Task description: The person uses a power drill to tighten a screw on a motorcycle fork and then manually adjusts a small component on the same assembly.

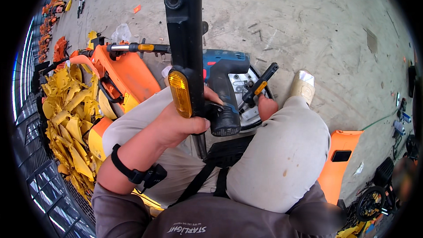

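Observation:
My left hand point(180, 123) is wrapped round an upright black tube part point(185, 31) with an amber reflector point(179, 94). Just behind it, a blue-and-black cordless drill point(227, 64) lies over a round tray point(251, 121) holding small metal pieces; whether my fingers also touch the drill is hidden. My right hand point(267, 105), partly hidden by my right knee, has curled fingers on a smaller black part point(269, 72) with a yellow reflector, above the tray's right side.
Orange scooter body parts point(125, 77) lie left of my legs, beside a heap of yellow plastic pieces point(66, 119). An orange panel point(335, 158) with a phone-like black object point(341, 156) is at my right. Scattered parts and a wheel point(370, 202) line the right edge of the concrete floor point(317, 31).

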`<state>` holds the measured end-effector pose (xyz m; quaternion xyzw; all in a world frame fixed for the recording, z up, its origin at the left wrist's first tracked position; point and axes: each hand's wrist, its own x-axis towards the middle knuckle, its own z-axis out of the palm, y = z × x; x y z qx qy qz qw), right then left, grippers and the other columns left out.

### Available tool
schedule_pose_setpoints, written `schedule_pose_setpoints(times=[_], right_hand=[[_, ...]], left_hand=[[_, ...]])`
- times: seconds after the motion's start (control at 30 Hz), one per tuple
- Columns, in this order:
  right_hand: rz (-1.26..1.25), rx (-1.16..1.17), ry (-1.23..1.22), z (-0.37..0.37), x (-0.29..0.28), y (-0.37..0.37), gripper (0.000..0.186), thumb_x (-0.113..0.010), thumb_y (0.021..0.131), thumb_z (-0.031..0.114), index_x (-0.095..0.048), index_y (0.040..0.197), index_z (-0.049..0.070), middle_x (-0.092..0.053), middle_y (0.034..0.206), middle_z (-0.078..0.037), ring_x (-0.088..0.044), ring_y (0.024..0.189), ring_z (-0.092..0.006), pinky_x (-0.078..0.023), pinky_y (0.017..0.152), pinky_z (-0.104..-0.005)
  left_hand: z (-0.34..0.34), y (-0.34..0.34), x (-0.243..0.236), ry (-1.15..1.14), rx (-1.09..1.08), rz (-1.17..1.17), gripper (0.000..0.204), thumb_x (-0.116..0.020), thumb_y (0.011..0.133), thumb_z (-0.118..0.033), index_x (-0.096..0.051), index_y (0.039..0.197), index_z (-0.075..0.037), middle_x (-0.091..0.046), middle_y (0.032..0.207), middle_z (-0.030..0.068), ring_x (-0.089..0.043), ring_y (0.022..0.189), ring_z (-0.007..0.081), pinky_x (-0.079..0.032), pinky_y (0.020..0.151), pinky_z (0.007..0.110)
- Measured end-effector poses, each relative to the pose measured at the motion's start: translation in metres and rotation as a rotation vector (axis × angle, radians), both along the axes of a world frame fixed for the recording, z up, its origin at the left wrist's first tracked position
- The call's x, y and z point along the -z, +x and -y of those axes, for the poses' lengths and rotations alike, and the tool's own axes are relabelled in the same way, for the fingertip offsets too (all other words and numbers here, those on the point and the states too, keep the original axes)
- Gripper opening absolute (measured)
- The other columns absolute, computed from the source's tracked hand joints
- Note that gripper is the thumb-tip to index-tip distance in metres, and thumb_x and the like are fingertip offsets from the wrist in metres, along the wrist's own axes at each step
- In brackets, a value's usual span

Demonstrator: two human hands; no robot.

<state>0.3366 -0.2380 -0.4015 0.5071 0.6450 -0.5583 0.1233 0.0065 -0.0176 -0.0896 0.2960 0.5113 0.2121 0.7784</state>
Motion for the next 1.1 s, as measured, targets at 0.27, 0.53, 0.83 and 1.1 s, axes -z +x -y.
schedule_pose_setpoints(times=[0.27, 0.53, 0.83, 1.1], right_hand=[[0.002, 0.005, -0.019, -0.006, 0.002, 0.0, 0.026, -0.054, 0.095, 0.009, -0.06, 0.118, 0.0, -0.071, 0.086, -0.009, -0.067, 0.067, -0.0171, -0.054, 0.063, -0.0314], [0.014, 0.022, -0.075, -0.019, -0.016, 0.022, 0.023, -0.054, 0.095, 0.009, -0.061, 0.115, -0.001, -0.072, 0.088, -0.008, -0.067, 0.068, -0.0153, -0.054, 0.064, -0.0298], [0.018, 0.255, -0.324, -0.031, -0.14, 0.1, 0.021, -0.055, 0.095, 0.008, -0.062, 0.112, -0.001, -0.072, 0.091, -0.008, -0.067, 0.069, -0.0133, -0.054, 0.064, -0.0279], [-0.249, 0.835, -0.055, -0.068, -0.419, 0.114, 0.016, -0.053, 0.098, 0.004, -0.058, 0.111, -0.003, -0.071, 0.095, -0.012, -0.067, 0.069, -0.0139, -0.055, 0.064, -0.0271]], left_hand=[[-0.002, 0.001, -0.001, -0.032, -0.023, 0.027, 0.046, -0.068, 0.066, -0.005, -0.062, 0.112, -0.002, -0.061, 0.105, 0.0041, -0.058, 0.098, 0.0137, -0.047, 0.085, 0.028], [-0.004, -0.002, -0.005, 0.013, 0.034, 0.051, 0.047, -0.069, 0.066, -0.005, -0.062, 0.113, -0.002, -0.06, 0.105, 0.0028, -0.056, 0.1, 0.0129, -0.046, 0.088, 0.029], [0.004, -0.004, -0.028, 0.177, 0.186, 0.117, 0.046, -0.068, 0.069, -0.003, -0.063, 0.114, -0.005, -0.059, 0.114, 0.0041, -0.055, 0.11, 0.0154, -0.043, 0.097, 0.032], [0.017, -0.004, -0.049, 0.3, 0.251, 0.239, 0.044, -0.069, 0.073, -0.001, -0.063, 0.116, -0.006, -0.061, 0.113, 0.003, -0.057, 0.108, 0.0142, -0.045, 0.096, 0.032]])
